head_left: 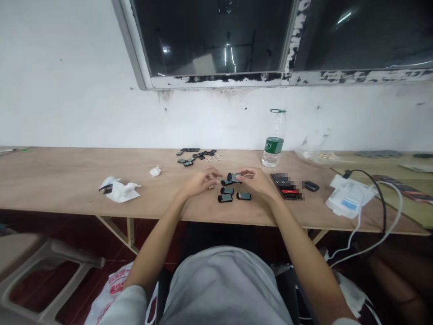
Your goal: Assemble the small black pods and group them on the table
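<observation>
My right hand (254, 178) grips a small black rounded casing with a grey-green panel (233, 177), thumb and fingers at its right end. Close by on the left, my left hand (204, 180) has its fingertips drawn together near the casing's left end; whatever they hold is too small to name. Beneath the hands, several similar casings lie on the wooden table (169, 198), among them one at the front left (225, 198) and one at the front right (244, 196). Another casing (227, 183) is partly covered by the held one.
Toward the wall lie several black casing parts (189, 161) and small pale bits (213, 158). A water bottle (273, 145) stands behind my right hand. Right of it are a phone (287, 186), a black fob (311, 186) and a white box (350, 198) with cables. Crumpled tissue (123, 190) lies left.
</observation>
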Tool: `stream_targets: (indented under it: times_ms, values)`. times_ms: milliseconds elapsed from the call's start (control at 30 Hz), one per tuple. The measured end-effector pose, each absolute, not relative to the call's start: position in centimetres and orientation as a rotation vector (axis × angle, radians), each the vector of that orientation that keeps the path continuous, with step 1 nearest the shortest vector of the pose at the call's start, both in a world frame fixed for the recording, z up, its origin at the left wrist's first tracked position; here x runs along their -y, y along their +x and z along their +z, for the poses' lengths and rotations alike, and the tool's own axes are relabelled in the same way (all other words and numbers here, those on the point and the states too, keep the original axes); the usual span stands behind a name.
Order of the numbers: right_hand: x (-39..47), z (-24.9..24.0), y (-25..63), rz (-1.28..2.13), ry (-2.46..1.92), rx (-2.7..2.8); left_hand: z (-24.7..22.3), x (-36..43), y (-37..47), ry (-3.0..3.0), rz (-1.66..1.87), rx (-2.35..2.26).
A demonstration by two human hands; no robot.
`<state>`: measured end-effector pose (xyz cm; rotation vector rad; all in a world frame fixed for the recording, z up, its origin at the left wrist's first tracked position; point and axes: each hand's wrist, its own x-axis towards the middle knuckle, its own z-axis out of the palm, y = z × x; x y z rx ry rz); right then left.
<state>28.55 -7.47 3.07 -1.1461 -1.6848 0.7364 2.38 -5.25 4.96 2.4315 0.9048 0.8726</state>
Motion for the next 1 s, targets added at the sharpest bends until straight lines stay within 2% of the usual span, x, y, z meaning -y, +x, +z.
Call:
stream_targets:
  times_ms: [433,733,1000]
  values:
    - [7.9,3.5,27.5,0.862,-1.106,1.665,3.6,5.8,5.4,2.467,1.062,-1.030]
    - [8.1,3.7,27.4,0.857,-1.051,1.738,2.8,5.5,5.9,1.952,1.104,-0.881]
    - [8.1,3.3,27.0,0.851,-1.030,1.811,2.4,5.1,5.8,1.858,1.052,-0.943]
